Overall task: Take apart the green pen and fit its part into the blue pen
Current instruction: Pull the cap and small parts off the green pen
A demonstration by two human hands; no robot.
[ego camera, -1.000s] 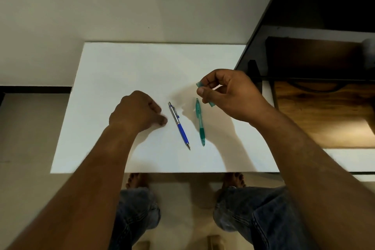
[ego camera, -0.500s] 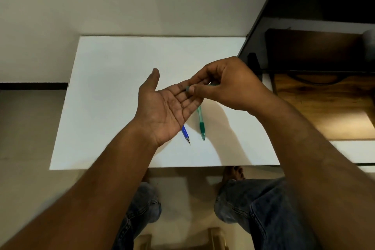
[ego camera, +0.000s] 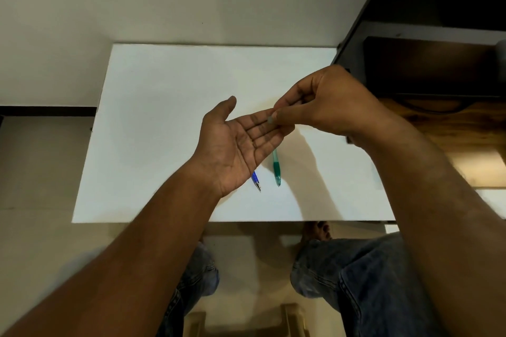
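The right hand [ego camera: 323, 109] pinches a small part [ego camera: 270, 119] over the released, palm-up left hand [ego camera: 238, 145]. Beneath that hand, the blue pen [ego camera: 256, 180] lies beside the green pen [ego camera: 276, 169], tips nearward.

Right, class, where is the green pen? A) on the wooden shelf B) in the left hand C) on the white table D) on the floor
C: the green pen lies on the white table beside the blue pen, partly behind the open left hand; the right hand pinches a small part.
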